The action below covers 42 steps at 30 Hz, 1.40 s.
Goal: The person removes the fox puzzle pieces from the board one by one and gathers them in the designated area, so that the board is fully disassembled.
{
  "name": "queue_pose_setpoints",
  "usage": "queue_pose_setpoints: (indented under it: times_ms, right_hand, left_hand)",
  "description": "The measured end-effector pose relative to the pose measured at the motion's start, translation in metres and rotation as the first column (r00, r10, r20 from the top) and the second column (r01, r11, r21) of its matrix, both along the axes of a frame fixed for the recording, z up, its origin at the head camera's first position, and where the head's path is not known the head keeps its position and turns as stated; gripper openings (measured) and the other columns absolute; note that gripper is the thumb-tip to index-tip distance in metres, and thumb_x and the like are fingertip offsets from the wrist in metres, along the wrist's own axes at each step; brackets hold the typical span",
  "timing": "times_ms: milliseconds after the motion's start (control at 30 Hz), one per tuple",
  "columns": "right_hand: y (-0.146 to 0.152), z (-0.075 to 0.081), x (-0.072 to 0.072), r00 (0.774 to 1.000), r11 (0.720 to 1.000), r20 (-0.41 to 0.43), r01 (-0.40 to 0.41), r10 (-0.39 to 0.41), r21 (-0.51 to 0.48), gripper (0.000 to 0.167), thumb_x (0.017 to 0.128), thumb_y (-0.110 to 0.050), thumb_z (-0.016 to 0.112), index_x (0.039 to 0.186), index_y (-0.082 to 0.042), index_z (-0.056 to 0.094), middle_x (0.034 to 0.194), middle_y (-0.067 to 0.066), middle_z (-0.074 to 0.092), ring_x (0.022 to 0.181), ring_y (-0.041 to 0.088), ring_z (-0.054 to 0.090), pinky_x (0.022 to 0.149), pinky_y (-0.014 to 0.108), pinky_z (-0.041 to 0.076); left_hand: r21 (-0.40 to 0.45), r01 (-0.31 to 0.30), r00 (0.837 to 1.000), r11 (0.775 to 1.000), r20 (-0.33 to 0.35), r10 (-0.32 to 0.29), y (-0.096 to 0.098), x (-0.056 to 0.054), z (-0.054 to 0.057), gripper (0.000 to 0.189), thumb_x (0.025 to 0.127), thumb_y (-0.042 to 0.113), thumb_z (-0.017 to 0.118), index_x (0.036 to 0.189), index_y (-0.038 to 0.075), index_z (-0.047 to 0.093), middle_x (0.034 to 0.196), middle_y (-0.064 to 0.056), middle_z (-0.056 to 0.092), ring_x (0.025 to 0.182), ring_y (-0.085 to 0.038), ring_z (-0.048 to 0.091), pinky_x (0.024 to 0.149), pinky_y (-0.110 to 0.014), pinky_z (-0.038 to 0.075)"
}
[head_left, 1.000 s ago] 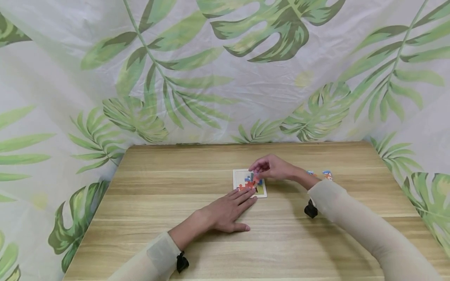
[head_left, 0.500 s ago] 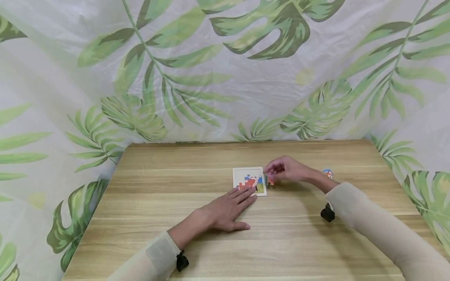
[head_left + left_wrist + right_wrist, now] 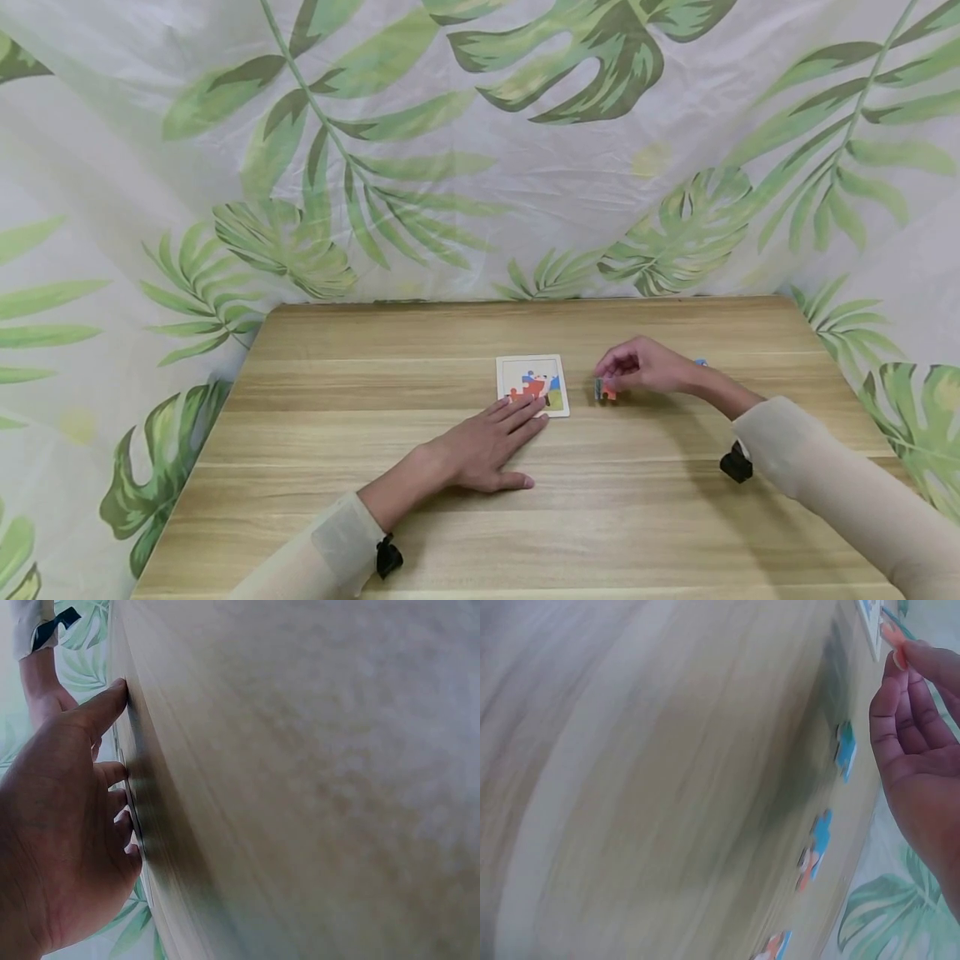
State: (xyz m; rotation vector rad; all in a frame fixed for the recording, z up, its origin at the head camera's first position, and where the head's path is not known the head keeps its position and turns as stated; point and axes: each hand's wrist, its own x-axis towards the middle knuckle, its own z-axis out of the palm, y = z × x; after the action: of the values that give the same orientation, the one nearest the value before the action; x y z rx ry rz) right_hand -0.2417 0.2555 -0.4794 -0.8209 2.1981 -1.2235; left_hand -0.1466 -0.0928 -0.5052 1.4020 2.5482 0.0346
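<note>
The right hand pinches a red-and-green puzzle piece between its thumb and forefinger, the other fingers loosely bent. The piece sits at the fingertips, on the near side of that hand and just to the right of the puzzle board, with a strip of bare wood between them; whether it clears the tabletop is hard to tell.

The left hand lies flat, its fingers straight and resting over the board's near edge, its thumb spread out on the table; it grips nothing. The board is thus at the left fingertips, while the held piece is well apart from that hand. Joined pieces in red, blue and yellow fill part of the white-framed board (the fingers hide some of its near edge), and pale ground shows towards its far left.

The right wrist view shows loose pieces strung out on the table beside the right hand, mostly blue, some with orange. Behind the table hangs a leaf-printed cloth.
</note>
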Motion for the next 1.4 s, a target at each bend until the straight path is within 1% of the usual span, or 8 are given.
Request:
queue_pose_setpoints:
  times_ms: [167,333,567,733,933,1200,1400]
  right_hand:
    - [0.012,-0.002,0.003,1.000,1.000,0.016,0.011,-0.012,0.016,0.019,0.096,-0.001,0.076,0.114,0.002,0.076,0.098,0.012,0.077,0.090,0.015,0.071,0.079,0.025,0.060]
    - [0.021,-0.004,0.007,0.999,1.000,0.032,0.004,-0.004,0.010,0.020,0.097,-0.001,0.075,0.116,0.005,0.075,0.097,0.014,0.077,0.090,0.016,0.071,0.077,0.024,0.060]
    - [0.028,-0.008,0.009,1.000,1.000,0.007,-0.008,0.008,0.004,0.018,0.096,0.002,0.074,0.113,0.006,0.075,0.096,0.015,0.076,0.088,0.014,0.069,0.075,0.023,0.059]
    - [0.031,-0.009,0.011,1.000,1.000,-0.011,-0.024,0.024,0.003,0.018,0.096,0.004,0.073,0.113,0.008,0.075,0.094,0.017,0.076,0.085,0.014,0.070,0.073,0.022,0.059]
    - [0.035,-0.011,0.011,1.000,0.999,-0.014,-0.022,0.022,0.037,0.017,0.096,0.004,0.074,0.112,0.006,0.076,0.095,0.012,0.077,0.088,0.013,0.070,0.077,0.022,0.060]
    - [0.035,-0.012,0.014,0.998,0.997,-0.058,-0.007,0.011,0.074,0.018,0.094,0.009,0.073,0.111,0.004,0.077,0.094,0.008,0.077,0.089,0.013,0.070,0.077,0.023,0.060]
    - [0.034,-0.013,0.017,0.992,0.992,-0.127,0.020,-0.004,0.124,0.019,0.093,0.008,0.075,0.110,0.000,0.079,0.096,0.004,0.077,0.088,0.012,0.069,0.075,0.023,0.059]
  left_hand:
    - [0.003,0.006,1.000,1.000,-0.013,-0.006,0.000,0.000,0.001,0.090,0.106,0.064,0.047,0.171,0.010,0.017,0.179,-0.010,0.005,0.165,-0.025,0.006,0.133,-0.046,0.015]
    - [0.003,0.006,1.000,1.000,-0.011,-0.006,0.000,0.000,0.001,0.090,0.106,0.065,0.046,0.171,0.009,0.017,0.179,-0.010,0.005,0.165,-0.025,0.005,0.133,-0.046,0.014]
    - [0.010,0.007,1.000,1.000,0.001,-0.007,0.000,0.000,0.001,0.090,0.106,0.064,0.047,0.171,0.009,0.017,0.179,-0.010,0.005,0.165,-0.025,0.005,0.133,-0.046,0.014]
    - [0.011,0.011,1.000,1.000,-0.010,-0.011,0.000,0.000,0.000,0.090,0.106,0.065,0.047,0.171,0.009,0.017,0.179,-0.010,0.005,0.165,-0.026,0.006,0.133,-0.046,0.014]
    - [0.004,0.006,1.000,1.000,-0.015,-0.006,0.000,-0.001,-0.002,0.090,0.106,0.065,0.047,0.171,0.010,0.017,0.179,-0.010,0.005,0.165,-0.025,0.005,0.133,-0.046,0.013]
    - [0.015,0.007,1.000,1.000,0.003,-0.007,-0.001,-0.001,0.000,0.089,0.106,0.064,0.047,0.171,0.010,0.017,0.179,-0.010,0.005,0.165,-0.026,0.005,0.133,-0.047,0.014]
    - [0.008,0.001,1.000,1.000,0.013,-0.001,0.000,0.000,-0.001,0.089,0.106,0.064,0.046,0.171,0.011,0.016,0.179,-0.009,0.004,0.165,-0.024,0.004,0.133,-0.046,0.013]
